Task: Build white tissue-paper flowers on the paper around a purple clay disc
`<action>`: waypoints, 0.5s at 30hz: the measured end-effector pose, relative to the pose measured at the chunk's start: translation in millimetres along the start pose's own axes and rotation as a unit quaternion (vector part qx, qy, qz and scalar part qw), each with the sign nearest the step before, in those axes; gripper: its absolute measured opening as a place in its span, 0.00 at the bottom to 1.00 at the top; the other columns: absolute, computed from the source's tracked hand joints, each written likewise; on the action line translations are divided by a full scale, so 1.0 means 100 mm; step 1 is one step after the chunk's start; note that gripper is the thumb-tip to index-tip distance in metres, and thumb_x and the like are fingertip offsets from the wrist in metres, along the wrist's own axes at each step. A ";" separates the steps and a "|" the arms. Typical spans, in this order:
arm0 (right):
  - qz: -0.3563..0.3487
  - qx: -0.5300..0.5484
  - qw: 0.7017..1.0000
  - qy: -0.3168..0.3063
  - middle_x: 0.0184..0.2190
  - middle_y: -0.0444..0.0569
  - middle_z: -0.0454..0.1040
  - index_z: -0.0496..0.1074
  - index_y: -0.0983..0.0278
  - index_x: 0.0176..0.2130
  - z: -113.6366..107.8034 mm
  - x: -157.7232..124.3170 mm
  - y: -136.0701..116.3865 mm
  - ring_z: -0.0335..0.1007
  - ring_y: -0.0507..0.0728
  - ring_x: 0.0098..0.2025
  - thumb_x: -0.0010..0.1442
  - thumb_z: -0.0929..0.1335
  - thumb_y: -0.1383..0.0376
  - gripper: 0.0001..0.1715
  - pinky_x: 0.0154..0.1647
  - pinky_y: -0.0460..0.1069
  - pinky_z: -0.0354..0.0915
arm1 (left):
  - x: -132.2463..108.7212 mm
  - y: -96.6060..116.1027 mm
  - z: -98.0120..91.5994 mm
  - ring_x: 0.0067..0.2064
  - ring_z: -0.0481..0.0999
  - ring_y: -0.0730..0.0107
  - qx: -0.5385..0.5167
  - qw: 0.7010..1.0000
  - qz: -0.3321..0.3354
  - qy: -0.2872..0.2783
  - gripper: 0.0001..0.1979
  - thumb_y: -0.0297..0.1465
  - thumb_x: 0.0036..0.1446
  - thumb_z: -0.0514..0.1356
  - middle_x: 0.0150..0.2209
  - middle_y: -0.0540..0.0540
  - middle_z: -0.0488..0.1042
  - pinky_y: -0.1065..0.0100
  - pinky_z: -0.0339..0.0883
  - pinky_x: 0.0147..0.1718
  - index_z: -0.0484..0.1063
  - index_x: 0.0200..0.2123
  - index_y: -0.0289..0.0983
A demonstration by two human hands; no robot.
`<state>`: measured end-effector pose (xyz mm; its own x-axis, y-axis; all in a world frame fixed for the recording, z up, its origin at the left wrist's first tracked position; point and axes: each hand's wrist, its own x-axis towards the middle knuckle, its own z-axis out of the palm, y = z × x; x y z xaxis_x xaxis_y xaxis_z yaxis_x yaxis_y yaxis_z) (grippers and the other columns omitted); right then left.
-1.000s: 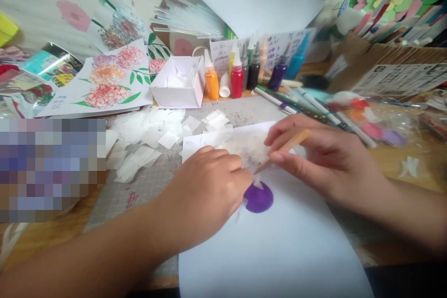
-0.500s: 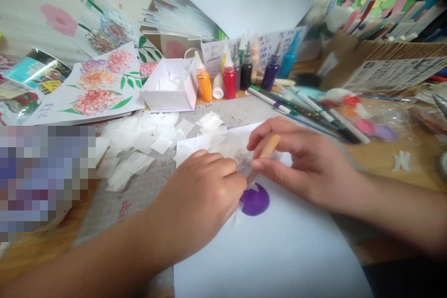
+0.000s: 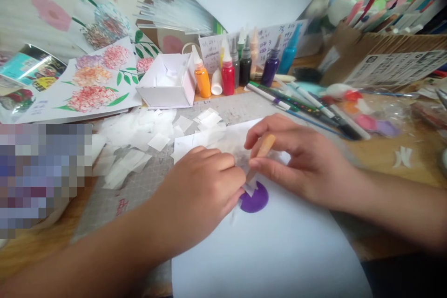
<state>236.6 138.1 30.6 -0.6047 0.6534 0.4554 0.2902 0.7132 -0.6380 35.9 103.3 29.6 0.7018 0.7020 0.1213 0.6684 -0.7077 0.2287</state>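
In the head view my right hand (image 3: pixel 296 158) pinches a flat wooden stick (image 3: pixel 266 146) between thumb and fingers, tilted with its lower end down toward my left fingertips. My left hand (image 3: pixel 209 186) is closed, knuckles up, its fingertips by that lower end. A small piece of thin white paper (image 3: pixel 250 189) pokes out from the left fingers; most of it is hidden. Just below lies a round purple patch (image 3: pixel 256 201), partly covered by the paper and fingers, on a large white sheet (image 3: pixel 272 251).
Thin white paper squares (image 3: pixel 159 142) lie scattered on a grey cutting mat (image 3: pixel 139 195). Behind stand a white box (image 3: pixel 167 95) and several paint bottles (image 3: pixel 228 77). Markers (image 3: pixel 310 107) lie at right, before a cardboard box (image 3: pixel 387 63). Flower pictures (image 3: pixel 94 84) are at left.
The view has shifted slightly. Both hands keep nearly the same pose around the stick, and a bit more of the white paper shows over the purple patch.
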 end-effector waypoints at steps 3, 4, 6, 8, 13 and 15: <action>-0.023 -0.011 1.000 -0.012 0.33 0.52 0.73 0.71 0.68 0.27 0.00 0.00 -0.01 0.67 0.54 0.38 0.58 0.67 0.73 0.08 0.43 0.51 0.62 | 0.00 -0.03 -0.08 0.32 0.67 0.69 -0.022 0.999 -0.039 0.001 0.08 0.29 0.61 0.55 0.28 0.52 0.69 0.64 0.56 0.34 0.69 0.28 0.38; -0.028 -0.013 0.999 -0.021 0.33 0.52 0.73 0.71 0.68 0.27 0.00 0.00 -0.01 0.67 0.55 0.38 0.58 0.66 0.73 0.08 0.43 0.51 0.62 | -0.01 -0.05 -0.11 0.32 0.67 0.69 -0.032 0.998 -0.052 0.000 0.08 0.29 0.60 0.55 0.28 0.52 0.69 0.65 0.56 0.34 0.70 0.28 0.39; -0.043 -0.013 0.998 -0.039 0.32 0.52 0.73 0.71 0.68 0.28 0.00 0.00 -0.01 0.66 0.55 0.37 0.59 0.66 0.73 0.08 0.42 0.52 0.62 | -0.03 -0.09 -0.18 0.32 0.67 0.70 -0.051 0.996 -0.068 -0.011 0.06 0.29 0.59 0.57 0.28 0.53 0.69 0.66 0.56 0.34 0.71 0.29 0.41; -0.064 -0.007 0.997 -0.051 0.31 0.51 0.73 0.71 0.68 0.29 0.01 0.01 -0.01 0.66 0.55 0.36 0.59 0.66 0.73 0.07 0.42 0.53 0.61 | -0.05 -0.12 -0.22 0.34 0.68 0.71 -0.068 0.995 -0.061 -0.037 0.03 0.29 0.57 0.59 0.32 0.54 0.69 0.66 0.56 0.35 0.72 0.32 0.43; -0.061 0.004 0.997 -0.052 0.29 0.50 0.73 0.69 0.67 0.28 0.01 -0.01 0.02 0.67 0.55 0.35 0.60 0.67 0.72 0.08 0.42 0.54 0.61 | -0.08 -0.12 -0.19 0.42 0.65 0.67 -0.070 0.994 -0.027 -0.083 0.07 0.25 0.52 0.62 0.37 0.52 0.65 0.63 0.55 0.42 0.72 0.34 0.43; -0.035 0.027 0.999 -0.029 0.30 0.49 0.73 0.70 0.66 0.29 -0.01 -0.03 0.03 0.69 0.54 0.36 0.60 0.67 0.71 0.07 0.41 0.52 0.62 | -0.08 -0.11 -0.17 0.42 0.64 0.67 -0.064 0.993 -0.028 -0.093 0.07 0.25 0.52 0.62 0.38 0.52 0.64 0.62 0.54 0.42 0.71 0.34 0.41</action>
<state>240.5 138.6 27.6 -0.6639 0.5861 0.4645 0.2060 0.7404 -0.6398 19.0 106.7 42.3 0.7057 0.7048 -0.0723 0.6792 -0.6440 0.3520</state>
